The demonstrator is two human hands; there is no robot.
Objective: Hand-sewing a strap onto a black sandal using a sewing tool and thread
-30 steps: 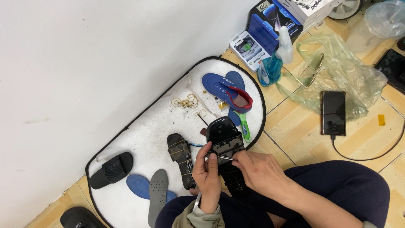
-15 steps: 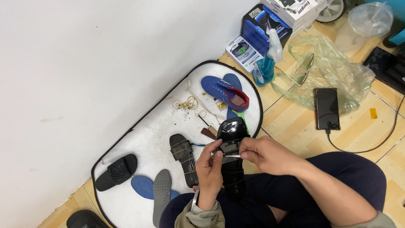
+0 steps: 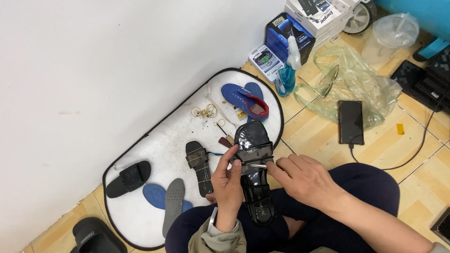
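Note:
I hold a glossy black sandal (image 3: 255, 175) sole-up over my lap. My left hand (image 3: 228, 180) grips its left edge beside the strap. A thin metal needle-like tool (image 3: 258, 165) is pinched in the fingertips of my right hand (image 3: 300, 180), its tip lying across the strap. The matching black sandal (image 3: 198, 165) lies on the white oval mat (image 3: 154, 150) just left of my left hand.
On the mat: a blue and red shoe (image 3: 246, 100), rubber bands (image 3: 205, 111), a black slide (image 3: 128, 178), blue and grey insoles (image 3: 171, 204). Off it: a spray bottle (image 3: 287, 70), boxes (image 3: 276, 42), a plastic bag (image 3: 349, 86), a charging phone (image 3: 351, 122).
The view has shifted slightly. My right hand has slid its tool leftward onto the sandal strap; my left hand keeps its grip.

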